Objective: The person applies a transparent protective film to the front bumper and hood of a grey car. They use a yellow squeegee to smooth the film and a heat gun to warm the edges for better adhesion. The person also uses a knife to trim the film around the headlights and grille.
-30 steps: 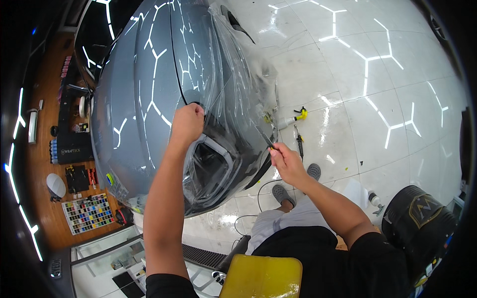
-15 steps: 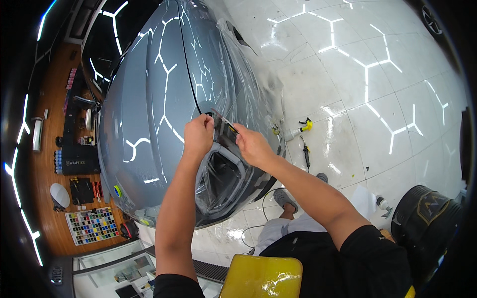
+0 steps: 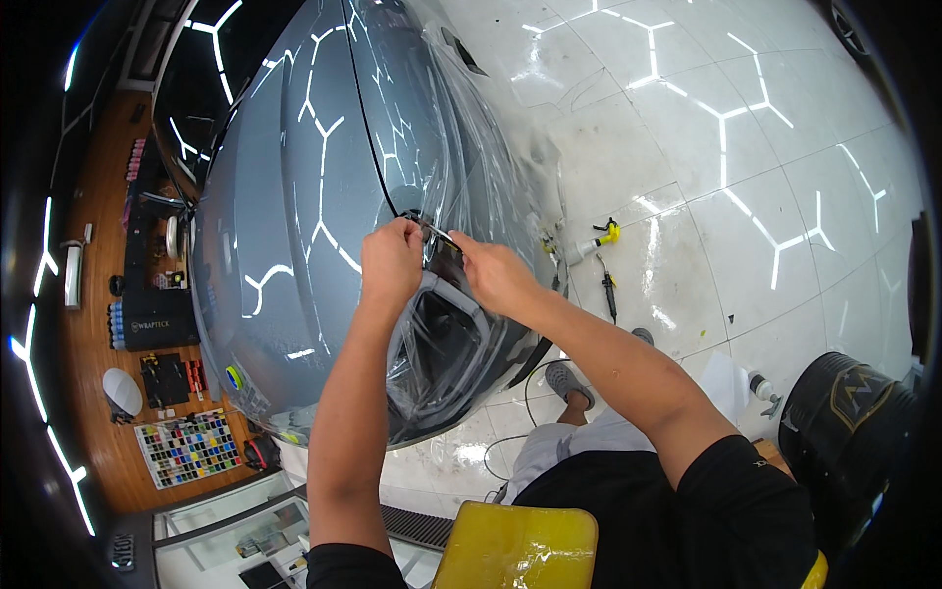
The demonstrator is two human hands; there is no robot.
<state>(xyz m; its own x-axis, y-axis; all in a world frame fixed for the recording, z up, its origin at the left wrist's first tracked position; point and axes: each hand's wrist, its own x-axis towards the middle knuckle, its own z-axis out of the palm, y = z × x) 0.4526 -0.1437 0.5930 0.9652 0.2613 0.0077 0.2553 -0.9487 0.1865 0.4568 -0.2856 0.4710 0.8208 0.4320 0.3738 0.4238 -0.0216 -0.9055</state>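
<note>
The grey-blue car hood (image 3: 334,167) lies before me, with clear film (image 3: 481,177) draped in wrinkles over its right side and the headlight area (image 3: 446,334). My left hand (image 3: 392,263) is closed in a pinch near the hood's front corner, beside the dark panel gap; what its fingers grip is hidden. Just to its right, my right hand (image 3: 494,278) is closed round a slim knife-like tool (image 3: 441,235). The tool points up and left, its tip close to my left fingertips and the film.
A yellow-headed spray bottle (image 3: 599,239) and a slim black tool (image 3: 608,293) are on the tiled floor at right. Nearer stand a black drum (image 3: 844,412) and, below me, a yellow seat-like surface (image 3: 520,545). A cable (image 3: 528,398) loops by my feet.
My right hand has shifted slightly up and left with the slim tool, bringing it nearer my left fingers. My left hand stays almost in place, still pinched. The whole view has tilted a little.
</note>
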